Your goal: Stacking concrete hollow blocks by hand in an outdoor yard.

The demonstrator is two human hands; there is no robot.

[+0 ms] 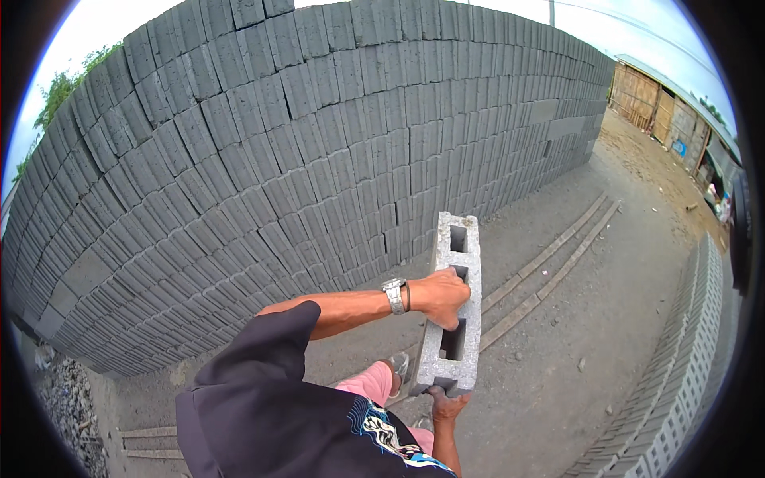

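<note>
"Where's the concrete block [474, 315]?"
"Held up off the ground [550, 358], slanting, in front of the tall stack of blocks [319, 159]."
"How's the left hand [441, 299] gripping it?"
"Fingers hooked into the middle hole, thumb in the next one nearer the body, pinching the strip between. A watch [393, 295] sits on that wrist."
"And the right hand [448, 405]?"
"Clasping the near end from below; some of its fingers are hidden."
"What's beyond?"
"Two long strips [542, 293] on the ground, and a lower row of blocks [677, 350] to the right."
</note>
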